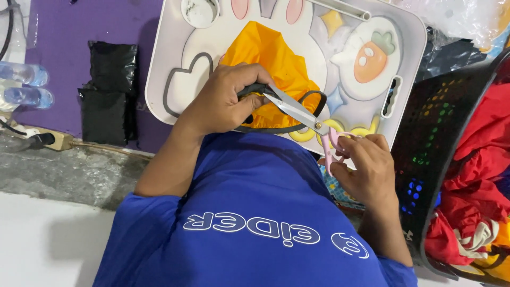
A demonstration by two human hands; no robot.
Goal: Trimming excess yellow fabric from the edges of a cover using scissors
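Pink-handled scissors (313, 125) are held in the right hand (366, 170), blades parted, long axis pointing up-left toward the black strap (255, 89) pinched closed in the left hand (223, 101) over orange fabric (271, 64) on the tray (175, 53).

surface: white lap tray (175, 48) with cartoon print | on it: orange cloth (271, 58), black strap (313, 114)

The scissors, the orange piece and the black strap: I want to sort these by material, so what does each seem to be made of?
Scissors: shiny, reflective blades, likely steel; matte pink handles, probably plastic. Orange piece: thin woven-looking fabric, soft folds and a faint sheen, maybe synthetic. Black strap: a narrow dark band curving limply, seemingly fabric webbing or elastic; the texture is too small to tell.
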